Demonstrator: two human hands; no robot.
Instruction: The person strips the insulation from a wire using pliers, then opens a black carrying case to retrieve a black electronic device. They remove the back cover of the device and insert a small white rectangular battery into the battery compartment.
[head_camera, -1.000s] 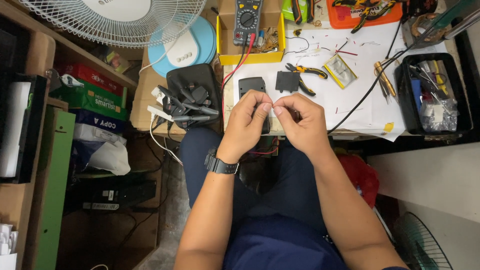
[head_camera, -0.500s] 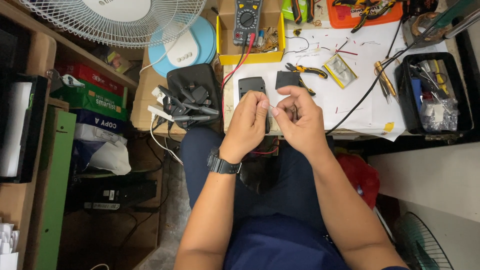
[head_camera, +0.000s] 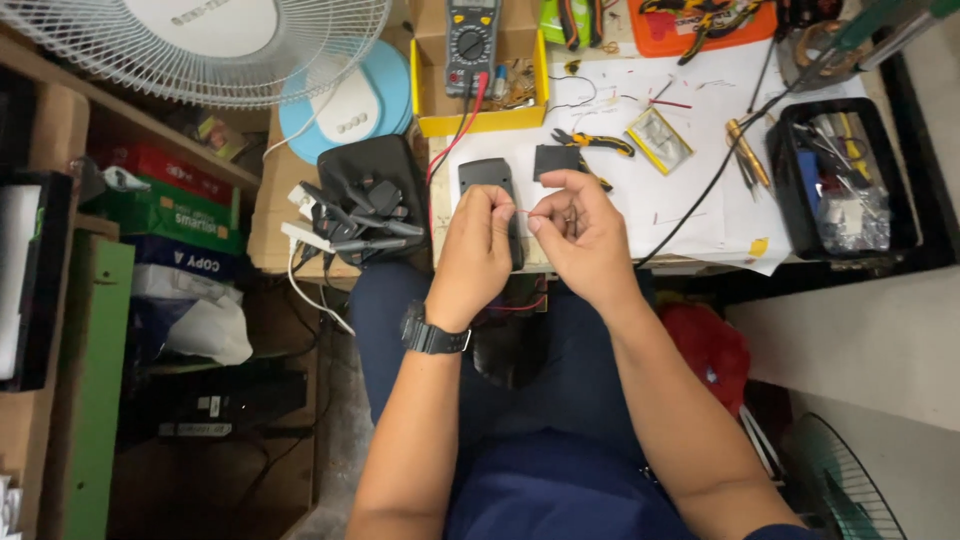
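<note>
My left hand (head_camera: 478, 250) and my right hand (head_camera: 580, 235) meet over the front edge of a paper-covered workbench (head_camera: 690, 215). Between their pinched fingertips runs a thin short red wire (head_camera: 522, 213); each hand grips one end. A black watch sits on my left wrist. Just beyond the fingers lie a dark grey device (head_camera: 486, 180) and a small black square part (head_camera: 555, 160). Pliers with yellow and black handles (head_camera: 592, 142) lie a little farther back.
A multimeter (head_camera: 472, 40) rests in a yellow tray (head_camera: 425, 95) at the back. A black bin of tools (head_camera: 840, 180) stands right, a black pouch with adapters (head_camera: 362, 205) left. A white fan (head_camera: 200, 40), shelves with boxes and a black cable also show.
Both hands have shifted slightly up and toward the bench, staying together. The fingertips now pinch the thin wire more tightly between them.
</note>
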